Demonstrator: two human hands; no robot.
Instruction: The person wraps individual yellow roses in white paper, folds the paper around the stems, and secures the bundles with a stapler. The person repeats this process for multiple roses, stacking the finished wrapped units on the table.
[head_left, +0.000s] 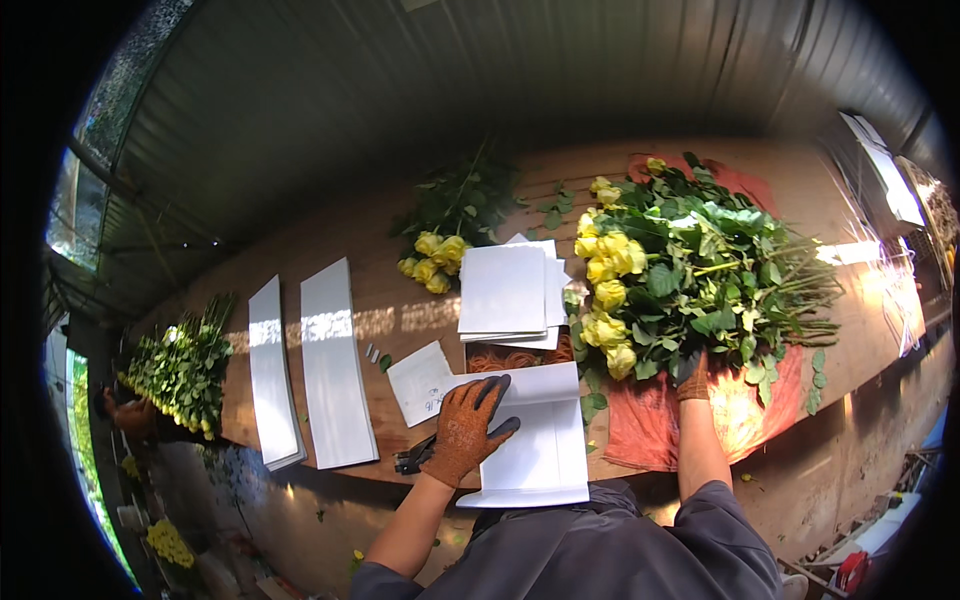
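My left hand (469, 427), in an orange work glove with dark fingertips, rests on a folded white sheet (532, 450) at the table's front edge. Its thumb stands apart from the fingers. My right hand (691, 375), also gloved, reaches into the near side of a large pile of yellow roses (611, 255); leaves hide its fingers. The pile's stems (806, 300) point right, and a red cloth (645, 427) lies under it. Beyond the folded sheet, a stack of white sheets (502, 289) sits above orange bands (510, 358), partly covered.
A smaller yellow rose bunch (435, 259) lies behind the stack. Left are two piles of long white sheets (274, 367), a paper with handwriting (416, 382) and a black tool (412, 456). More roses (184, 360) lie at the far left table end. A corrugated wall (525, 67) rises behind.
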